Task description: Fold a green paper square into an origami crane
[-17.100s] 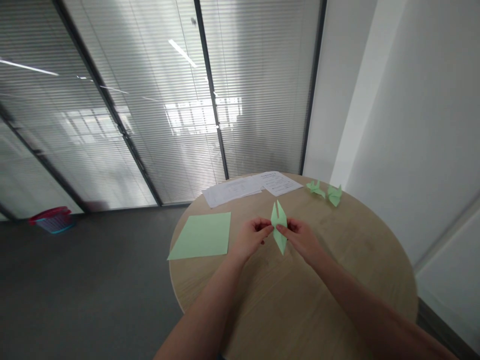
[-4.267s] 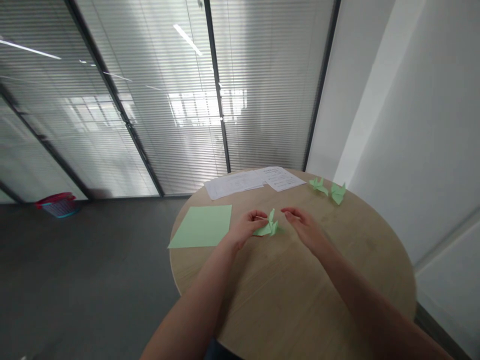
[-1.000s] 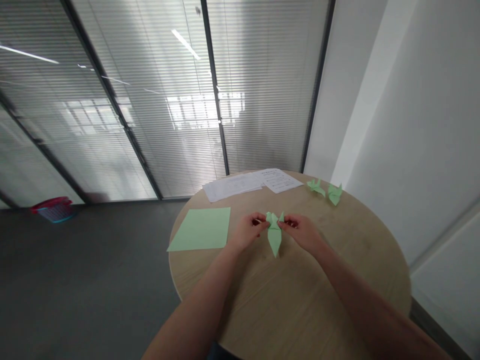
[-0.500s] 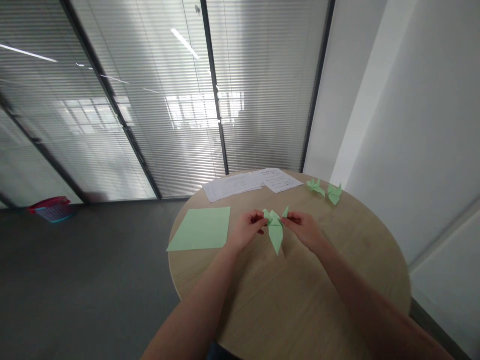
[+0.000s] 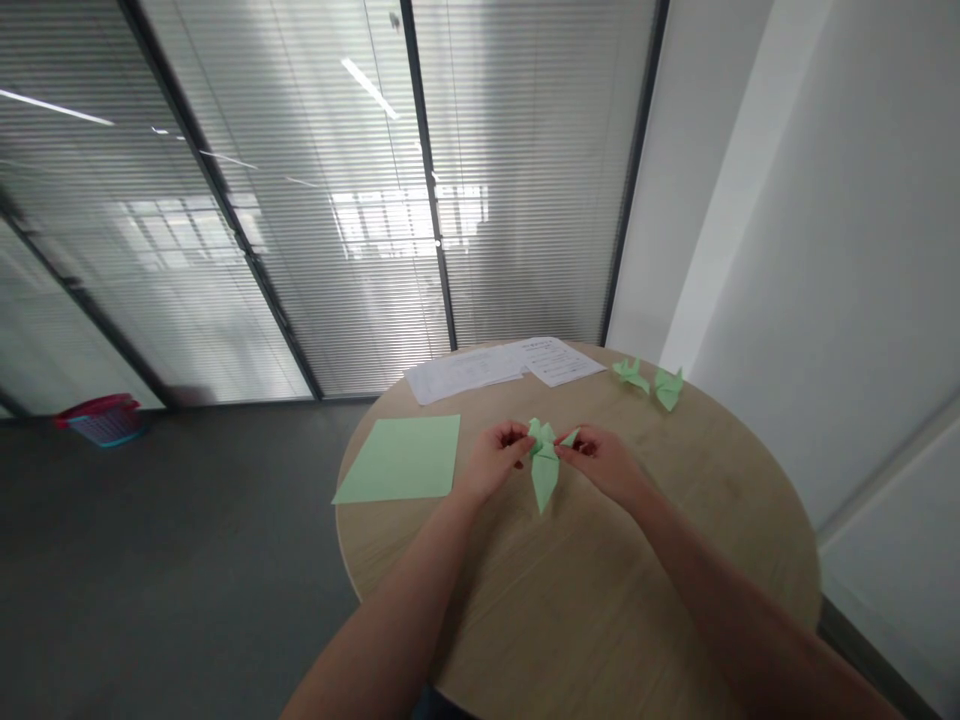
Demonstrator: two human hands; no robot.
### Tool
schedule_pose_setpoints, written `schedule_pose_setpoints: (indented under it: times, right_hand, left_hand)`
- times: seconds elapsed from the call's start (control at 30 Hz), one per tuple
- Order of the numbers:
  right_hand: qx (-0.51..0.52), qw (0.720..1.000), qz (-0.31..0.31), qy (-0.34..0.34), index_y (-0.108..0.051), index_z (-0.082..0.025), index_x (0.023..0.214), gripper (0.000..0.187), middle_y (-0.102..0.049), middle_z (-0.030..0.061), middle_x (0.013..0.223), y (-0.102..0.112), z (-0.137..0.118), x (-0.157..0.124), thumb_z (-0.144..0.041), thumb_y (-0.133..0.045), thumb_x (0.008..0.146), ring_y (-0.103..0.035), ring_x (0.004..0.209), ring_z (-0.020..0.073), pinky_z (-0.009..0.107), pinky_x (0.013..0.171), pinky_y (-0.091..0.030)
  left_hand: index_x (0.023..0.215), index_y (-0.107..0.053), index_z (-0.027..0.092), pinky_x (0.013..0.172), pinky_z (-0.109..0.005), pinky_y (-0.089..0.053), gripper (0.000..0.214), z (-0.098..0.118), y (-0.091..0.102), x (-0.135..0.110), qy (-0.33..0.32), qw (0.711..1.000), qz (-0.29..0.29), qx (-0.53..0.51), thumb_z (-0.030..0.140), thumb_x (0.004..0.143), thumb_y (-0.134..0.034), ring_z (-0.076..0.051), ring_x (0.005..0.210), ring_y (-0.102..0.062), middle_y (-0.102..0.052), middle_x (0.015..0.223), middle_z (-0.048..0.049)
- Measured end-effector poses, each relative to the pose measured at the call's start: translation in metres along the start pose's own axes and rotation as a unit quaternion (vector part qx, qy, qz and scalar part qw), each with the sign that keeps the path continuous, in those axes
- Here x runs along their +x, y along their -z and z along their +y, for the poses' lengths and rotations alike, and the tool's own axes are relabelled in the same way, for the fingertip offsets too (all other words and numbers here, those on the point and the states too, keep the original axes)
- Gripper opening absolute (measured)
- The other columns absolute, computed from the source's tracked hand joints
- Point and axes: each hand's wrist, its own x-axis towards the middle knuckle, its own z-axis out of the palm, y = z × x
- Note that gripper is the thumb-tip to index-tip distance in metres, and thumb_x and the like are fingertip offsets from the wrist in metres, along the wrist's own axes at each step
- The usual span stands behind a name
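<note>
A pale green origami crane (image 5: 545, 478) is held above the middle of the round wooden table (image 5: 585, 600), one broad wing pointing down toward me. My left hand (image 5: 496, 455) pinches its left side between thumb and fingers. On the other side, my right hand (image 5: 604, 460) grips near the base of a thin pointed end that sticks out to the right. Fingertips partly hide the folds on both sides. A flat green sheet of paper (image 5: 405, 458) lies just left of my left hand.
Two finished-looking green paper cranes, one (image 5: 631, 375) beside another (image 5: 668, 389), sit at the table's back right. White printed sheets (image 5: 480, 370) overlap along the far edge. On the floor at left stands a red and blue basket (image 5: 105, 420). Glass panels with blinds (image 5: 525, 200) and a white wall (image 5: 847, 250) border the table.
The crane has tilted, its lower wing swinging a little to the left. Its right pointed end has dropped lower and leans further outward, with my right fingers shifted slightly left along it.
</note>
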Motion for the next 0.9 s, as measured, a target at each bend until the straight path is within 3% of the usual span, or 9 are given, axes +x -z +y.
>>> schedule_pose_setpoints:
  times: [0.13,0.3,0.4,0.57,0.73,0.9]
  right_hand:
    - [0.006,1.000,0.006,-0.003,-0.064,-0.022,0.066,0.027,-0.058,-0.0007,0.064,-0.001,0.001,0.001,-0.044,-0.067,0.081,-0.053,0.062,0.0161,0.027,0.058,-0.041]
    - [0.022,0.999,0.032,-0.031,-0.069,-0.023,0.071,0.025,-0.065,0.0003,0.067,0.000,0.008,0.002,-0.046,-0.067,0.081,-0.058,0.063,0.0173,0.028,0.060,-0.044]
    - [0.032,0.994,0.077,-0.068,-0.072,-0.023,0.078,0.025,-0.071,0.0023,0.073,0.004,0.026,0.006,-0.047,-0.067,0.081,-0.063,0.066,0.0194,0.029,0.062,-0.049]
    - [0.059,0.976,0.155,-0.138,-0.071,-0.022,0.083,0.025,-0.075,0.0068,0.083,0.017,0.075,0.027,-0.045,-0.061,0.085,-0.071,0.074,0.0222,0.032,0.065,-0.058]
    - [0.050,0.960,0.199,-0.189,-0.071,-0.019,0.091,0.021,-0.075,0.0069,0.085,0.059,0.118,0.056,-0.039,-0.063,0.090,-0.071,0.074,0.0191,0.031,0.066,-0.060]
    - [0.009,0.964,0.159,-0.212,-0.071,-0.015,0.091,0.013,-0.073,0.0044,0.083,0.115,0.135,0.077,-0.027,-0.074,0.087,-0.069,0.072,0.0145,0.024,0.061,-0.057]
  left_hand:
    - [0.085,-0.066,0.016,0.055,-0.023,-0.049,0.034,-0.002,-0.001,0.001,0.005,1.000,-0.001,0.006,0.048,0.076,-0.072,-0.012,0.065,-0.057,-0.064,0.077,-0.0014]
    - [0.099,-0.067,0.017,0.056,-0.024,-0.051,0.034,-0.009,-0.005,0.001,0.016,0.999,0.021,0.041,0.046,0.082,-0.065,-0.016,0.074,-0.062,-0.066,0.084,-0.0040]
    - [0.105,-0.066,0.016,0.057,-0.026,-0.051,0.030,-0.019,-0.011,0.000,0.030,0.994,0.055,0.087,0.039,0.089,-0.055,-0.018,0.074,-0.064,-0.067,0.084,-0.0058]
    - [0.088,-0.072,0.017,0.078,-0.034,-0.052,0.016,-0.028,-0.023,0.000,0.028,0.979,0.067,0.190,0.024,0.087,-0.057,-0.022,0.081,-0.067,-0.073,0.084,-0.0077]
    - [0.090,-0.075,0.019,0.082,-0.035,-0.050,0.019,-0.026,-0.025,0.000,0.030,0.967,0.038,0.252,0.022,0.088,-0.056,-0.023,0.084,-0.068,-0.075,0.088,-0.0083]
    - [0.089,-0.076,0.020,0.077,-0.033,-0.049,0.020,-0.025,-0.024,0.000,0.029,0.963,-0.001,0.269,0.022,0.087,-0.056,-0.022,0.081,-0.068,-0.076,0.085,-0.0068]
